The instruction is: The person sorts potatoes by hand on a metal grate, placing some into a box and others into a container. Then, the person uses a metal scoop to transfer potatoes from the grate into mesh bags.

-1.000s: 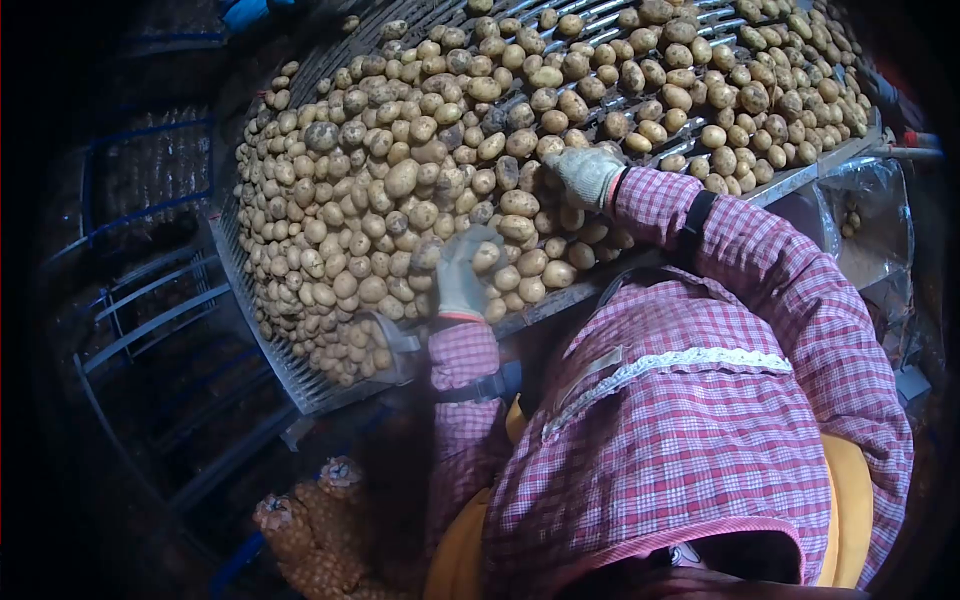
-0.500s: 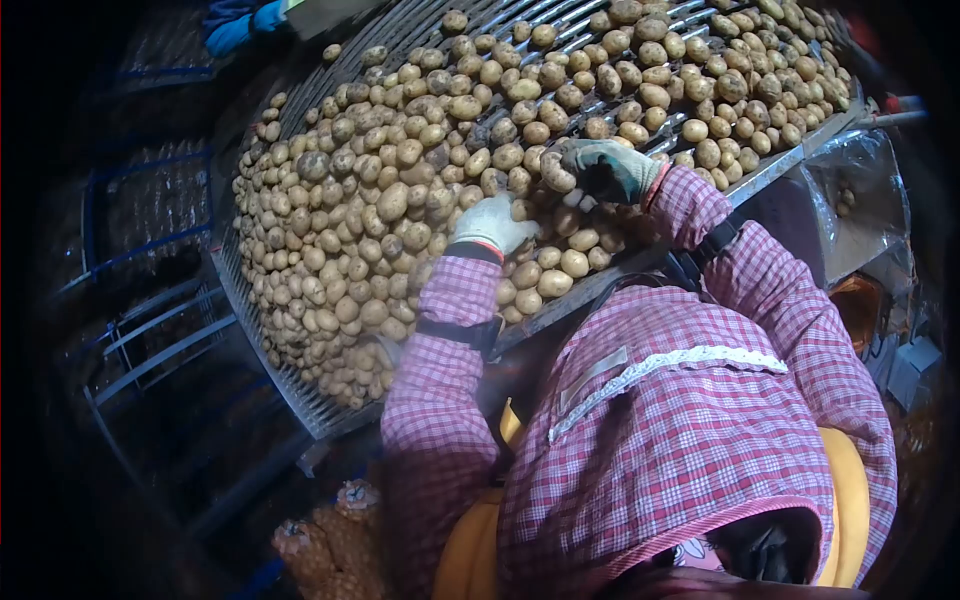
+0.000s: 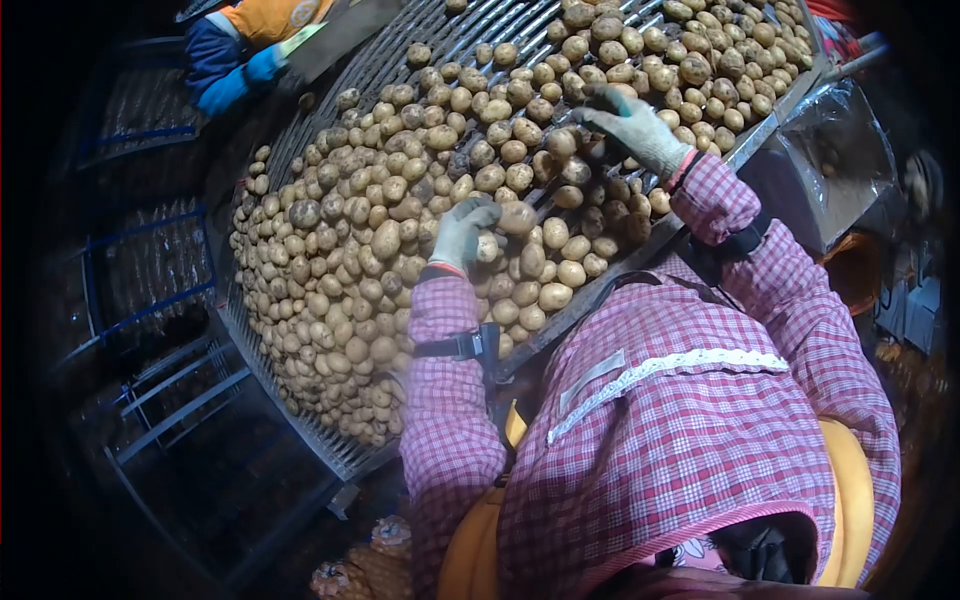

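A wide heap of potatoes (image 3: 385, 240), many smeared with soil, lies over a slatted metal bed (image 3: 480, 40). My left hand (image 3: 462, 235), in a pale work glove, is in the near middle of the heap. Its fingers are bent and pressed together, with the tips against a brownish potato (image 3: 517, 218); the thumb side is partly hidden. My right hand (image 3: 645, 132), gloved too, hovers over the potatoes farther right. Its fingers and thumb are spread, and no potato shows in its grasp. Below it, darker potatoes (image 3: 615, 205) lie in shadow along the near rim.
A metal rim (image 3: 690, 232) edges the bed on my side. Across at the upper left, a person's blue-gloved hand (image 3: 262, 65) is beside a flat board (image 3: 340, 40). Clear plastic sheeting (image 3: 850, 165) hangs at the right, and net sacks (image 3: 385, 560) stand low at the left.
My right hand has risen away from the potatoes and its fingers have spread. My left hand has shifted slightly left, its fingers now bent. The other person's arm and board have come further into view.
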`<state>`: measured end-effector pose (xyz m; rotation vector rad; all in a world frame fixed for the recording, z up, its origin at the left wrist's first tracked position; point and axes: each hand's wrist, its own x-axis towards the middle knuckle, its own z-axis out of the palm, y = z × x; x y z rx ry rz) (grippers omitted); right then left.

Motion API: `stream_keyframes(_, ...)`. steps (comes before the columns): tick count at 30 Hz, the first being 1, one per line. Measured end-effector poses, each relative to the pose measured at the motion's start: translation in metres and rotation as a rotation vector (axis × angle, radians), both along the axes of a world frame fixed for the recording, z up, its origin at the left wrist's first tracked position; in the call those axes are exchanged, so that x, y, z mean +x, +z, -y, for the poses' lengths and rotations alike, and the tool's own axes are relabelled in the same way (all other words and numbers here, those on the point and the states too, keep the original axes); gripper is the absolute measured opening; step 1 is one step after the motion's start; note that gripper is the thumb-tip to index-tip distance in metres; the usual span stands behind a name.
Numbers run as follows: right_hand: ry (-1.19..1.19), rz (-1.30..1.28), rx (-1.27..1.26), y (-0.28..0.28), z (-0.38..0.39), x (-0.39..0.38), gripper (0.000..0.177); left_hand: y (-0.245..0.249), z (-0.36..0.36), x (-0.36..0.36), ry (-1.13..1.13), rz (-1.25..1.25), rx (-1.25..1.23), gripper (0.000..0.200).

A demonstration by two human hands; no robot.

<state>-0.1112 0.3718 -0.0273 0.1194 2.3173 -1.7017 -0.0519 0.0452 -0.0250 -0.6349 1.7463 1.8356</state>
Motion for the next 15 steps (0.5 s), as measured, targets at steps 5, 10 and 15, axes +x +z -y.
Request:
stream_keyframes(5,0.294,-0.052,0.113,-0.005,0.017,0.024,0.079,0.018,-0.059,-0.009,0.049,0.065,0.205,0.023)
stream_keyframes(10,0.164,0.05,0.094,-0.012,-0.015,0.037,0.055,0.041,-0.095,-0.023,0.122,-0.156,0.031,0.031)
stream_keyframes(15,0.123,0.0,0.208,-0.01,-0.024,0.046,0.053,0.031,-0.086,-0.016,0.275,-0.137,-0.075,0.049)
